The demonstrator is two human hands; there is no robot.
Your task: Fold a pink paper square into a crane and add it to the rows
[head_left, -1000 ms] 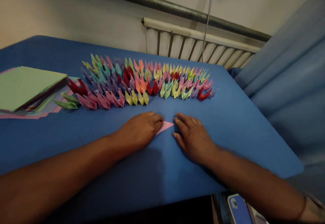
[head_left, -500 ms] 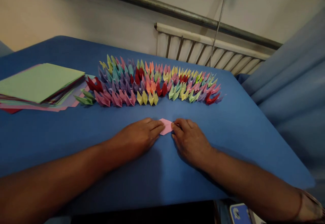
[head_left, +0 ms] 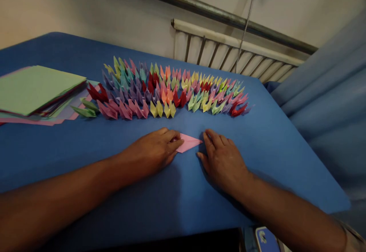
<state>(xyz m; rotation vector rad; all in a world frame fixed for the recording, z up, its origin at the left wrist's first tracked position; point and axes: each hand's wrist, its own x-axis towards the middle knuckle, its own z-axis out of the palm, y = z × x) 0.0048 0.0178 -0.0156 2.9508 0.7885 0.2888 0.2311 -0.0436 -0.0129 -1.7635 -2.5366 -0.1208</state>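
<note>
A small folded piece of pink origami paper (head_left: 189, 143) lies on the blue table, its narrow point toward the right. My left hand (head_left: 158, 145) grips its left end, the fingers and thumb pressed together over it and hiding that part. Just past the paper's right tip, my right hand (head_left: 221, 153) rests on the table with thumb and forefinger apart and nothing between them. Beyond both hands stand rows of folded paper cranes (head_left: 168, 92) in pink, yellow, red, green, purple and orange.
At the left lies a stack of coloured paper sheets (head_left: 37, 88), pale green on top. The blue table (head_left: 137, 214) runs back to a wall with a radiator (head_left: 208, 50) and a pipe (head_left: 194, 4). A blue curtain (head_left: 331, 92) hangs at the right; a blue phone (head_left: 267, 240) shows below the table edge.
My right hand has let go of the paper and moved right, leaving its pointed right end uncovered. My left hand stays on the left end. The view has shifted slightly.
</note>
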